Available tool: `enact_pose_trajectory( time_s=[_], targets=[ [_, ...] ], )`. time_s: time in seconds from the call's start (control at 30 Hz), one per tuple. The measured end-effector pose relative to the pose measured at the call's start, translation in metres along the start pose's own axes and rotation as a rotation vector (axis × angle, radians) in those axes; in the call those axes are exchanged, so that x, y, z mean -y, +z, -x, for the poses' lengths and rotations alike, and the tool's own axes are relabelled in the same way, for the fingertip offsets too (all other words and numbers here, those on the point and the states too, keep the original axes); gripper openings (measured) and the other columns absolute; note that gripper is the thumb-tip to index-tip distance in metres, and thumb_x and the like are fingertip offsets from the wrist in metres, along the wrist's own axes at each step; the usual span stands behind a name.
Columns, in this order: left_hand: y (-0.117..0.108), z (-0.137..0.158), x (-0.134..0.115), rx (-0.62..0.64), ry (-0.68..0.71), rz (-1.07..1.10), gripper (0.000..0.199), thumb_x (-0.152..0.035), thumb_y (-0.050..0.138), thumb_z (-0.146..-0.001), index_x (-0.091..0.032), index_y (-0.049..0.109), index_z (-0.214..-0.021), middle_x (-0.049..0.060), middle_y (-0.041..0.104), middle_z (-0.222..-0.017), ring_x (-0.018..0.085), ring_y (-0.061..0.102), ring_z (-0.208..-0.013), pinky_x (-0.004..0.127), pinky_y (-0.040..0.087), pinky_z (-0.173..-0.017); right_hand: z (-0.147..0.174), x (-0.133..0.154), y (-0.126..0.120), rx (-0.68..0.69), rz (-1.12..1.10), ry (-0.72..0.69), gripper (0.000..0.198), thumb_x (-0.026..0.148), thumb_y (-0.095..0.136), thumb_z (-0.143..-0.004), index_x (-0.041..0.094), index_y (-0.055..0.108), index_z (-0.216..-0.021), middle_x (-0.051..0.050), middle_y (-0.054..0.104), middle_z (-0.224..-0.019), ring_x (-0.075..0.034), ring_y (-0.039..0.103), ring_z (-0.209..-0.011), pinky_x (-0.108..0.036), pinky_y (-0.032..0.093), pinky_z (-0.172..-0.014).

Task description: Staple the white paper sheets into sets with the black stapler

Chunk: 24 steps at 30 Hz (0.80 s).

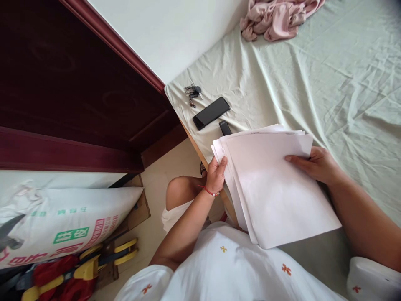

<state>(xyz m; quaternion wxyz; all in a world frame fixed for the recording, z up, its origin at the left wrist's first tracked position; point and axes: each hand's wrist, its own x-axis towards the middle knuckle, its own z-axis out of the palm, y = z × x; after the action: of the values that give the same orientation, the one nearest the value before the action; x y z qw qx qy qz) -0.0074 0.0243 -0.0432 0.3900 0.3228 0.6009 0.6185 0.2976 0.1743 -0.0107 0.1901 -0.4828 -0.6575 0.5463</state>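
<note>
At centre frame the left hand (216, 173) pinches the fanned stack of papers (275, 188) at its left edge and the right hand (316, 165) clamps its right edge above the bed (344, 75), so loose sheets could slide out downward.
</note>
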Motion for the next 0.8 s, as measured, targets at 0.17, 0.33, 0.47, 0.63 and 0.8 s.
enact_pose_trajectory(
  time_s=[0.17,0.33,0.47,0.63,0.8],
  targets=[
    [-0.0020,0.0005,0.0003,0.017,0.005,-0.056,0.054,-0.066,0.074,-0.096,-0.024,0.079,-0.129,0.009,0.080,-0.136,0.031,0.069,-0.139,0.046,0.047,-0.126,0.0008,0.0015,0.0011,0.017,-0.014,0.032,0.051,0.070,0.085,-0.076,0.019,0.077,-0.080,-0.003,0.074,-0.073,-0.017,0.065,-0.060,-0.027,0.053,-0.051],
    [-0.0024,0.0012,-0.0021,0.028,0.035,-0.085,0.052,-0.062,0.073,-0.098,-0.025,0.077,-0.134,0.010,0.077,-0.141,0.031,0.065,-0.144,0.045,0.043,-0.129,-0.0001,0.0043,0.0034,-0.040,0.048,0.018,0.046,0.063,0.085,-0.080,0.023,0.080,-0.102,-0.003,0.079,-0.082,-0.021,0.071,-0.067,-0.029,0.056,-0.055],
    [-0.0025,0.0006,-0.0020,0.058,0.025,-0.063,0.056,-0.063,0.075,-0.096,-0.025,0.074,-0.136,0.011,0.077,-0.142,0.031,0.066,-0.142,0.043,0.045,-0.127,-0.0008,0.0013,0.0019,-0.047,0.089,0.001,0.048,0.065,0.084,-0.081,0.023,0.080,-0.102,-0.003,0.080,-0.083,-0.023,0.072,-0.069,-0.029,0.054,-0.054],
    [-0.0025,0.0001,-0.0013,0.066,-0.009,-0.012,0.055,-0.060,0.078,-0.094,-0.025,0.073,-0.136,0.010,0.078,-0.139,0.031,0.068,-0.138,0.043,0.048,-0.124,-0.0014,-0.0032,0.0002,-0.035,0.105,-0.005,0.049,0.067,0.081,-0.083,0.022,0.079,-0.102,-0.003,0.080,-0.085,-0.022,0.071,-0.071,-0.029,0.055,-0.057],
    [-0.0039,0.0003,-0.0016,0.017,-0.046,-0.020,0.046,-0.057,0.075,-0.092,-0.024,0.078,-0.123,0.008,0.082,-0.128,0.032,0.072,-0.131,0.043,0.051,-0.121,-0.0009,-0.0019,0.0011,-0.041,0.135,-0.030,0.048,0.067,0.076,-0.088,0.020,0.076,-0.095,-0.003,0.075,-0.077,-0.019,0.066,-0.065,-0.027,0.050,-0.054]
  ],
)
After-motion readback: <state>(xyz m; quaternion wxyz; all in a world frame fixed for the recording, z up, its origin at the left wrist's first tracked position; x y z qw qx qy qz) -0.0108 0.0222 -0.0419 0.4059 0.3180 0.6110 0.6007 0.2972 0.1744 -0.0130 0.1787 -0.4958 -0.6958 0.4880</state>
